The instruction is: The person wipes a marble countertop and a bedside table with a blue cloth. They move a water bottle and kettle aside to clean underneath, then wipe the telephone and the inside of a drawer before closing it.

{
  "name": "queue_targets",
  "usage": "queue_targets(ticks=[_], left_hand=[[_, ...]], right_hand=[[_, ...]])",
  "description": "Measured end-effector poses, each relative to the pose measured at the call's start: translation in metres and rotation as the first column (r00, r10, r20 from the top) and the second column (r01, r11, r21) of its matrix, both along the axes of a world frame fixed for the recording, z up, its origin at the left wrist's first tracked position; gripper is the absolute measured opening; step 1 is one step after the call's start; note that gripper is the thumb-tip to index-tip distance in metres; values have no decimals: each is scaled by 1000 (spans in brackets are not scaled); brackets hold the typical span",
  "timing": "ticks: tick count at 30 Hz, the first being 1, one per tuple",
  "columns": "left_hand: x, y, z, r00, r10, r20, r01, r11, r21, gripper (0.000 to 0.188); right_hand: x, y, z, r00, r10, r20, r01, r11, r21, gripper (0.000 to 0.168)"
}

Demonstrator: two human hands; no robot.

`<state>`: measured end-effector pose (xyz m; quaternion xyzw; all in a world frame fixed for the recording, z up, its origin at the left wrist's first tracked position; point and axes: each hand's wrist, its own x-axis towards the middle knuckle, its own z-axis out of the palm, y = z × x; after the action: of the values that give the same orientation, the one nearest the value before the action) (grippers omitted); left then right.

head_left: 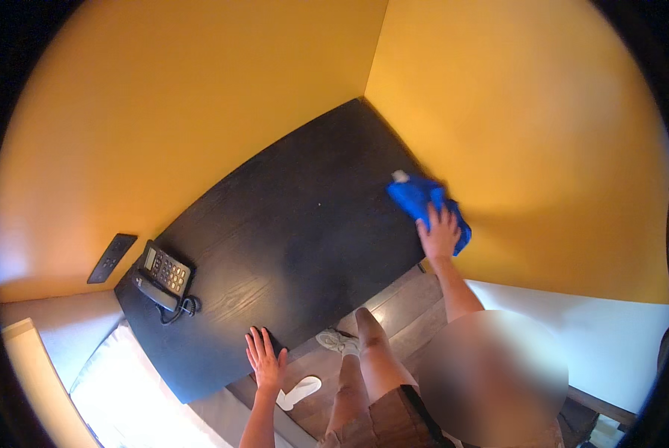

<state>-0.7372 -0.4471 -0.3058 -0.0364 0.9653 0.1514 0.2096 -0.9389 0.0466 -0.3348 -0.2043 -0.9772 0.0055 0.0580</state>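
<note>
My right hand (440, 234) presses a blue cloth (418, 196) against the right end of a dark wooden desktop (312, 224), where it meets the yellow wall. A pale tip shows at the cloth's far corner. With fingers spread, my left hand (267, 361) rests at the desktop's near edge and holds nothing. A black corded telephone (166, 277) sits at the desktop's left end, its handset in the cradle and its coiled cord beside it.
Yellow walls (508, 140) rise behind and right of the desktop. A black outlet panel (112, 258) is on the left wall. White bedding (133, 392) lies at lower left. On the wood floor (412, 302) is a white slipper (303, 390), near my legs.
</note>
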Motion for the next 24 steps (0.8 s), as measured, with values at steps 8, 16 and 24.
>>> queue_targets(ticks=[8,16,24], left_hand=[[14,10,-7,996,84,-22,-85,996,-32,82],[16,-2,-11,949,275,-152,-231,939,253,53],[30,3,-13,977,215,3,-214,976,-44,87]], right_hand=[[99,-157,-22,978,-74,-196,29,974,-223,56],[184,-348,26,892,422,161,-355,875,-328,44],[108,-227,37,686,727,24,-691,662,-291,25]])
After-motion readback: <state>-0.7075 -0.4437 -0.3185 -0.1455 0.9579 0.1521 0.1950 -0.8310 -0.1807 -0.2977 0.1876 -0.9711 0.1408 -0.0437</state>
